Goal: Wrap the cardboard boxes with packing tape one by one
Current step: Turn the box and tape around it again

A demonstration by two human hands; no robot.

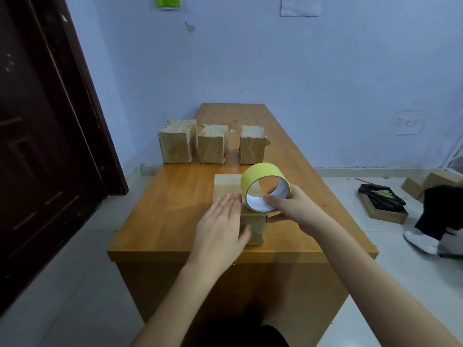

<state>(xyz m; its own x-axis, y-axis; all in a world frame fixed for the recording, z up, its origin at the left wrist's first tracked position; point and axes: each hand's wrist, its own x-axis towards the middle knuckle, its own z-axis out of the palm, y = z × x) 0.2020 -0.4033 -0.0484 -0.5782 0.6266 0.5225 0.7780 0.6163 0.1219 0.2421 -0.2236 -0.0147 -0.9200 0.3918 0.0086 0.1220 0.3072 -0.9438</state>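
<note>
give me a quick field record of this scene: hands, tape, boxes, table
left hand: flat left hand, fingers straight, pressing on the near cardboard box
right hand: right hand grips the yellow tape roll, thumb inside the core
tape roll: held on edge over the near box's right side
far boxes: three taped boxes in a row across the wooden table
floor: more boxes at right

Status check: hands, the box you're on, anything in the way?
Left hand flat on near box. Right hand grips yellow tape roll over it. Three taped boxes behind, apart. Nothing blocking.
</note>
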